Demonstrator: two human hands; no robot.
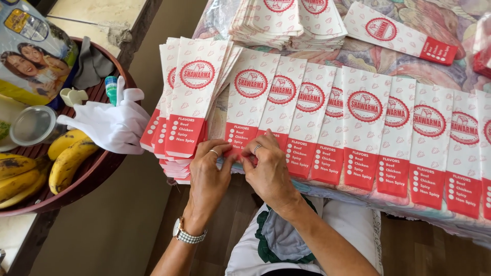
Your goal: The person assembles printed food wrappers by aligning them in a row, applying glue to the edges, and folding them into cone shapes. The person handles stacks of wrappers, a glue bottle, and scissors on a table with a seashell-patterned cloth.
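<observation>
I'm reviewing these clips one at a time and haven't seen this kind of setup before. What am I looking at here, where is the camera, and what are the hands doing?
There is no machine here: a person works with two bare hands, and the single picture comes from a camera worn on their head, looking down.

The left hand and right hand meet at the bottom edge of one red-and-white paper sleeve, pinching it with the fingertips. It is the first in a row of sleeves laid overlapping along a table covered with a flowered cloth. A fanned stack of sleeves lies just left of the hands, and more piles sit further back.

To the left, a round brown tray holds bananas, white gloves and a clear lidded cup.
</observation>
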